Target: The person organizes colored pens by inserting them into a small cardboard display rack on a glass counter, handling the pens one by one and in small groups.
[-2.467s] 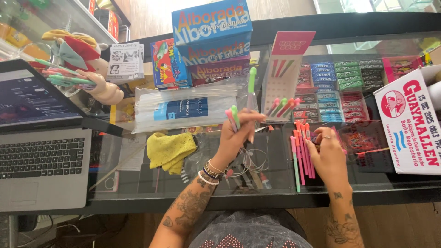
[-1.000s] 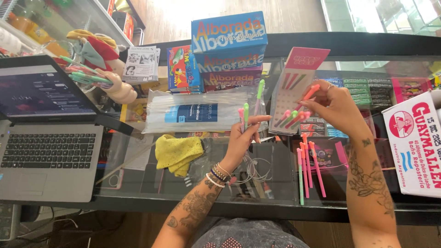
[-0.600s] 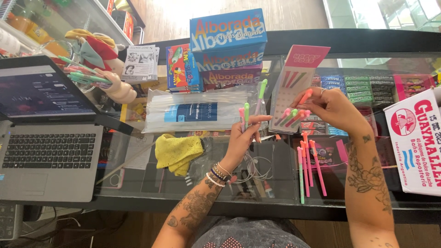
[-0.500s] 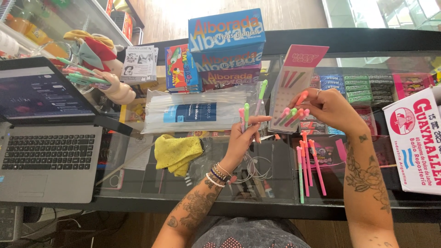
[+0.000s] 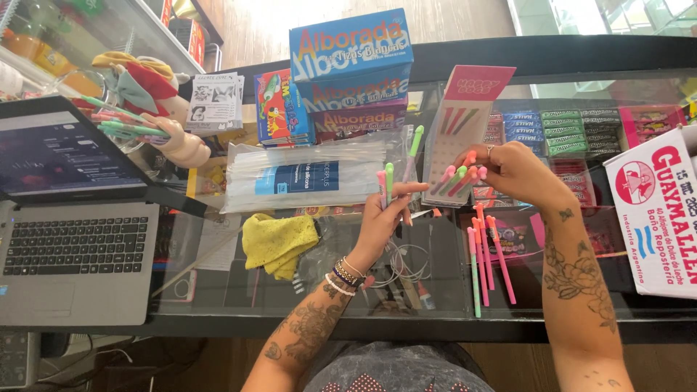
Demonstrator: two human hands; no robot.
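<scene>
My left grip (image 5: 385, 218) closes on two smooth plastic pens (image 5: 385, 185), pink and green, faintly shiny. My right grip (image 5: 508, 170) pinches more of the same glossy plastic against a matt card holder (image 5: 459, 138) of stiff paper. The worktop (image 5: 218, 290) is clear glass, slick and reflective. Near its middle lies a yellow cloth (image 5: 279, 243), soft and rough-knit. A crinkled clear plastic bag (image 5: 305, 174) shines beside it. Toward the left edge, the laptop (image 5: 76, 261) looks like brushed matt metal. The blue cardboard boxes (image 5: 352, 65) at the far edge have a printed sheen.
</scene>
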